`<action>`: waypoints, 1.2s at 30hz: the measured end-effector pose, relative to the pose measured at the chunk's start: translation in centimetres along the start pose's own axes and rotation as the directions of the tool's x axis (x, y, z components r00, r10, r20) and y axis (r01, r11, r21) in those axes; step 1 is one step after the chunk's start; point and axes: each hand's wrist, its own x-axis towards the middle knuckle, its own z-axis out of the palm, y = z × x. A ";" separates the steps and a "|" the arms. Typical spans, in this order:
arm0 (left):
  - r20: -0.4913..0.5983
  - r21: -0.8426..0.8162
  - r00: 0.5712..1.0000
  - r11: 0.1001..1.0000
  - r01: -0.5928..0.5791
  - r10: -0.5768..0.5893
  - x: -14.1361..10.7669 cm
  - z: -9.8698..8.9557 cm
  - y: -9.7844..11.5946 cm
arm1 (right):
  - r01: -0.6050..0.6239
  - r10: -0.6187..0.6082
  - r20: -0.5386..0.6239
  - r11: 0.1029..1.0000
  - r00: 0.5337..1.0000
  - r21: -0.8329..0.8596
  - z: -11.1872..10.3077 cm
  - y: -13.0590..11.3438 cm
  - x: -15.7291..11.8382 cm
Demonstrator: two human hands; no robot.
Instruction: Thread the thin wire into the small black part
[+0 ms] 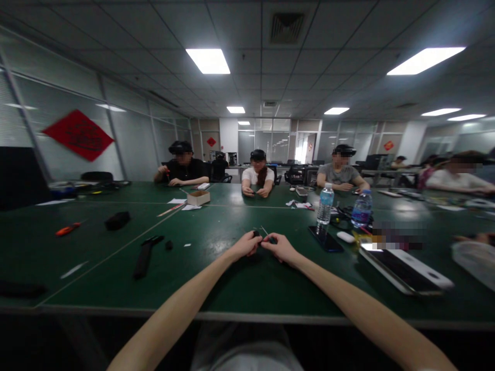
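Observation:
My left hand (246,245) is closed round a small black part (256,234) above the middle of the green table (216,288). Close beside it on the right, my right hand (279,246) has its fingers pinched at the same part. A thin metal tip (264,230) sticks up between the two hands; what it belongs to is too small to tell. To the left lie a black T-shaped piece (144,257), a small black block (168,245) and a little white scrap (187,245).
An orange-handled screwdriver (66,230) and a black object (117,220) lie left. Right are a dark phone (325,239), two bottles (325,203) (362,208) and a white device (406,270). An open box (198,198) stands farther back. Several people sit across the table.

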 end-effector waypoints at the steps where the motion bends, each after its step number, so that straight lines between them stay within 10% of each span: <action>1: -0.006 0.000 1.000 1.000 0.001 -0.001 0.1 0.0 0.0 | -0.004 0.004 0.000 1.000 1.000 -0.001 0.0 -0.1 0.0; 14: -0.085 0.027 0.996 0.999 0.030 -0.027 0.3 0.1 -0.3 | 0.040 -0.039 0.010 0.994 0.999 -0.103 -0.3 0.3 0.4; 22: -0.135 -0.045 0.989 0.997 0.058 -0.064 -0.1 0.0 0.4 | 0.393 -0.432 0.031 0.786 0.901 -0.478 -2.0 -1.5 -0.5; 36: -0.205 -0.327 0.973 0.944 0.034 -0.106 0.2 -0.2 0.5 | 0.394 -0.387 0.120 0.782 0.914 -0.483 -2.8 -2.6 -1.0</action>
